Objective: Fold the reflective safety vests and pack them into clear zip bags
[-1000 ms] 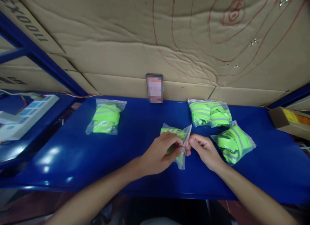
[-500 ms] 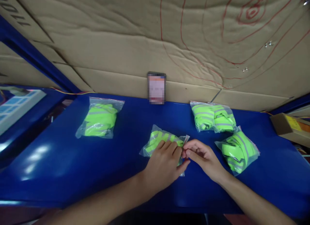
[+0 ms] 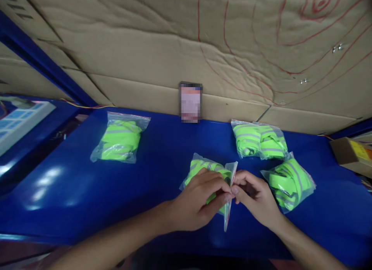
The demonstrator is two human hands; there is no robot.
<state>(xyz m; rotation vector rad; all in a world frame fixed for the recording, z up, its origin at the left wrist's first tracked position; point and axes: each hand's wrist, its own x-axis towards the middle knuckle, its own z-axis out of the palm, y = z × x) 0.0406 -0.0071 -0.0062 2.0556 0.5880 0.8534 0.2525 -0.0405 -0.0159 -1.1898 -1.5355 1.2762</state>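
Note:
In front of me a clear zip bag (image 3: 203, 161) lies on the blue table, holding neon-green straps with grey reflective stripes. Its zip edge stands up on the right side, where both hands meet. My left hand (image 3: 203, 198) pinches that edge between thumb and fingers and covers part of the bag. From the other side, my right hand (image 3: 254, 194) grips the same edge with thumb and forefinger. To its right lies another bag of green straps (image 3: 290, 183). Behind that rests a bag with two green rolls (image 3: 260, 140) side by side.
One more bag of green straps (image 3: 120, 140) is at the left on the blue table (image 3: 162, 146). A blurred upright panel (image 3: 191, 103) leans on the cardboard wall (image 3: 139, 61). At the right edge stands a cardboard box (image 3: 351, 155), at the left a white-and-blue tray (image 3: 24, 122).
The bag's zip edge has been raised upright and shifted slightly right. My left thumb has closed onto it, and my right fingers hold it from the other side. The view has tilted slightly.

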